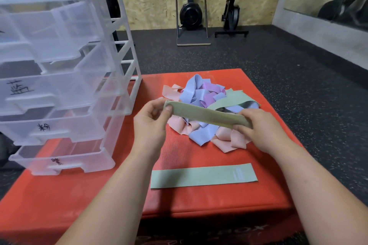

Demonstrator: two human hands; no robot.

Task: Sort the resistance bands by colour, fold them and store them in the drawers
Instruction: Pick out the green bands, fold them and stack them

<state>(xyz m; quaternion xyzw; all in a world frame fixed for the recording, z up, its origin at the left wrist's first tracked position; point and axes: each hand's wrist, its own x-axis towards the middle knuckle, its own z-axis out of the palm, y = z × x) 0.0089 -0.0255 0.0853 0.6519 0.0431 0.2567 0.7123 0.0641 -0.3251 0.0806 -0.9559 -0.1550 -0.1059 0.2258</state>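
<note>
Probably light & floppy, green band [207, 115] stays flat only when pinched at both ends by left hand [151, 123] & right hand [260, 131].

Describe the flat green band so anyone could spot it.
Start at the red padded mat. Toward its near edge, before the tangled pile of bands, lies a sage-green fabric resistance band. Unlike the green band held by the left hand and right hand, it lies flat and alone.
</note>
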